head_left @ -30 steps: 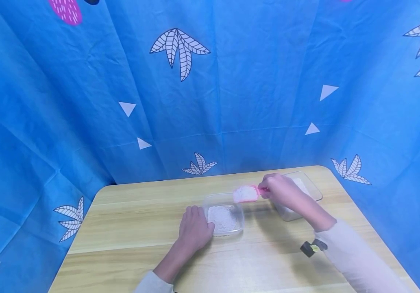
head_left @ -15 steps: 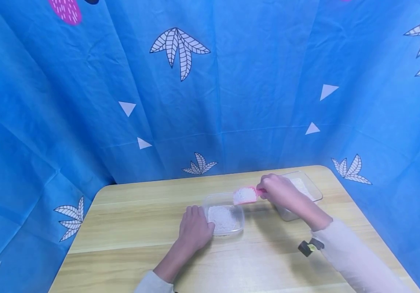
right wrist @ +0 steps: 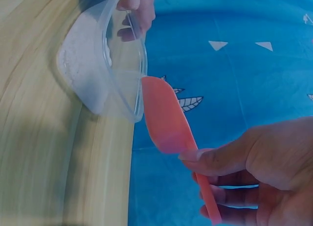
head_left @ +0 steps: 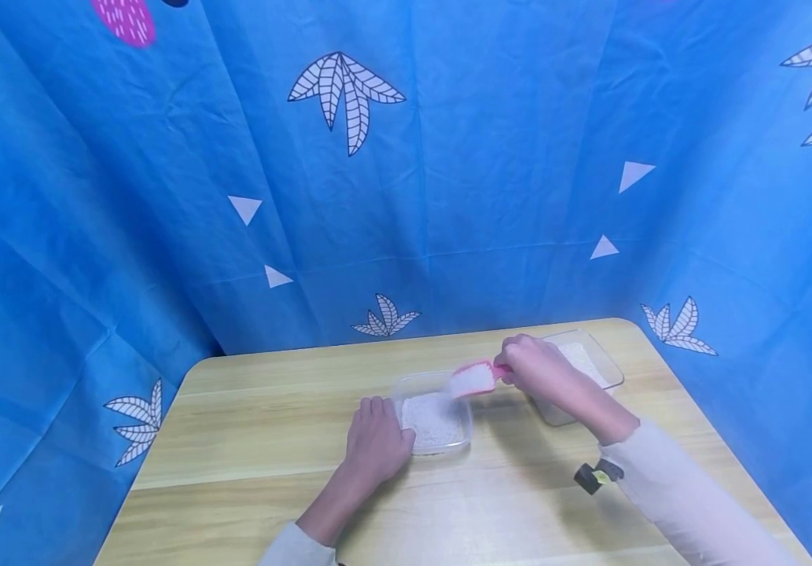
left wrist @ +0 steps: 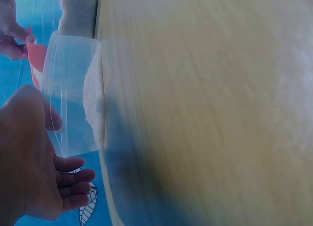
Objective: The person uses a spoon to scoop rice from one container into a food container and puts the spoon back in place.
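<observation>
My right hand (head_left: 527, 366) pinches the handle of a pink scoop (head_left: 472, 379) heaped with white grain. The scoop tilts down over the right rim of a clear plastic container (head_left: 466, 440) that holds white grain (head_left: 431, 420). In the right wrist view the right hand (right wrist: 230, 162) grips the pink scoop (right wrist: 166, 116) just beside the container (right wrist: 117, 64). My left hand (head_left: 376, 437) rests flat on the table against the container's left wall. The left wrist view shows this left hand (left wrist: 36, 162) with its thumb on the container (left wrist: 71, 89).
A second clear container (head_left: 611, 368) with white grain stands at the back right, behind my right hand. The wooden table (head_left: 250, 464) has rounded corners, and a blue patterned cloth (head_left: 406, 173) hangs close round it. A black wrist camera (head_left: 593, 475) sits on my right sleeve.
The scoop has moved slightly left and tipped its front down over the near container. The left hand has stayed in place.
</observation>
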`<state>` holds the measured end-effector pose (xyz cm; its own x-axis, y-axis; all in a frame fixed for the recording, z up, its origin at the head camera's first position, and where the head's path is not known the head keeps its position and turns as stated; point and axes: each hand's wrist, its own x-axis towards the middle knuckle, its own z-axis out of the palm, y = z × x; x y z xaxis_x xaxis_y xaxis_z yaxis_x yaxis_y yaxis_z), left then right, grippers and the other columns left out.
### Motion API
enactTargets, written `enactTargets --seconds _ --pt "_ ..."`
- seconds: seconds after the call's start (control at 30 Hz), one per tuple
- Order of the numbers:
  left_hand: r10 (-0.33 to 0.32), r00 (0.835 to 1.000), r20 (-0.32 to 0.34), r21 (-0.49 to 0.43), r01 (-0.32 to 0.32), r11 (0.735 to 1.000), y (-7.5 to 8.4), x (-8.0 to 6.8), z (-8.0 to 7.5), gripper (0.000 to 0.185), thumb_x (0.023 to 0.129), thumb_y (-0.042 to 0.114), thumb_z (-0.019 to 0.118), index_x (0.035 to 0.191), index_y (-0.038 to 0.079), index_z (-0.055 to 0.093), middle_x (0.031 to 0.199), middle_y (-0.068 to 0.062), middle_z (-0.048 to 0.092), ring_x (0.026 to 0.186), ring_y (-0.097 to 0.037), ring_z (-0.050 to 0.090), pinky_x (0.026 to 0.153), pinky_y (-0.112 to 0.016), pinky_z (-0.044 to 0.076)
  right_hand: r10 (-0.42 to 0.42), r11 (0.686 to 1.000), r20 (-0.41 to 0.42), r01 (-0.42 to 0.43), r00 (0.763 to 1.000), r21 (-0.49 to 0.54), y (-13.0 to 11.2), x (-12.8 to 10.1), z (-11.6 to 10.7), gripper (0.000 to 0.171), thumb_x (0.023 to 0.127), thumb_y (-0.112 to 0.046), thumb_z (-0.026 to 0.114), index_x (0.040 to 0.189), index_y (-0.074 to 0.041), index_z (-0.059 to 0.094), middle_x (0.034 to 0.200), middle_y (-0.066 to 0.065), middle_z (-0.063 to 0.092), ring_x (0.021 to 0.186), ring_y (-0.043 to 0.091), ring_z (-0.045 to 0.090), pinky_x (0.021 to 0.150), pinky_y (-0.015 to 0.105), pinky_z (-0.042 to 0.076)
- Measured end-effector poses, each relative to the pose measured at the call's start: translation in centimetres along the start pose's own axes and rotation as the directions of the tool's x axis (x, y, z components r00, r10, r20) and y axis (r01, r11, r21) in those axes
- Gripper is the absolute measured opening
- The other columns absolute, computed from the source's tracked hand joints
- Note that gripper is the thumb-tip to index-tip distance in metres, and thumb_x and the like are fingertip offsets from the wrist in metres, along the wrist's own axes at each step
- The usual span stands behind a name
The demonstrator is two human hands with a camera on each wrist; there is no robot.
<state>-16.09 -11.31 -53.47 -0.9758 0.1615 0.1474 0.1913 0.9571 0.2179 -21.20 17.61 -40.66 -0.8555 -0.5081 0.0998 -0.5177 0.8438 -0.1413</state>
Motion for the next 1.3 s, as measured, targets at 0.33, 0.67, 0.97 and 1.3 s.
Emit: enactTargets --seconds 0.33,0.67,0.97,1.3 --pt "-0.011 1.0 0.016 -0.01 0.011 1.0 -0.1 0.0 0.0 0.037 0.085 0.034 0.059 0.1 0.0 0.056 0.093 -0.01 0.049 0.09 -0.026 0.041 0.08 -0.036 0.038 -0.006 1.0 0.0 0.006 1.0 -0.017 -0.8 0.3 0.3 0.012 0.081 -0.005 0.083 0.088 -0.014 0.081 0.076 -0.002 0.062 0.074 0.016 0.055 0.065 0.03 0.047" --pt "-0.012 1.0 0.013 -0.034 0.013 0.999 -0.1 -0.3 0.2 0.036 0.085 0.034 0.058 0.098 0.0 0.056 0.092 -0.009 0.048 0.088 -0.025 0.04 0.08 -0.036 0.038 -0.079 0.99 -0.018 0.076 0.997 -0.122 -2.2 0.2 -0.1 0.016 0.078 0.002 0.082 0.083 -0.013 0.08 0.078 0.001 0.064 0.076 0.018 0.052 0.063 0.028 0.046" --pt "0.041 0.998 0.038 -0.066 -0.039 0.997 -1.3 0.0 -0.6 0.039 0.088 0.036 0.058 0.101 -0.001 0.056 0.091 -0.008 0.047 0.087 -0.023 0.038 0.078 -0.036 0.038 -0.108 0.981 -0.061 0.097 0.992 -0.169 -3.7 0.0 0.2 0.019 0.079 0.005 0.079 0.082 -0.014 0.08 0.083 0.004 0.069 0.079 0.02 0.055 0.068 0.03 0.05" --pt "0.046 0.998 0.046 -0.071 -0.043 0.997 -2.3 0.2 -0.1 0.039 0.088 0.037 0.055 0.101 0.0 0.056 0.092 -0.008 0.048 0.089 -0.023 0.04 0.08 -0.036 0.04 -0.158 0.967 -0.099 0.133 0.982 -0.219 -4.6 0.2 0.3 0.018 0.078 0.003 0.083 0.083 -0.014 0.079 0.084 0.004 0.068 0.079 0.02 0.053 0.07 0.029 0.047"
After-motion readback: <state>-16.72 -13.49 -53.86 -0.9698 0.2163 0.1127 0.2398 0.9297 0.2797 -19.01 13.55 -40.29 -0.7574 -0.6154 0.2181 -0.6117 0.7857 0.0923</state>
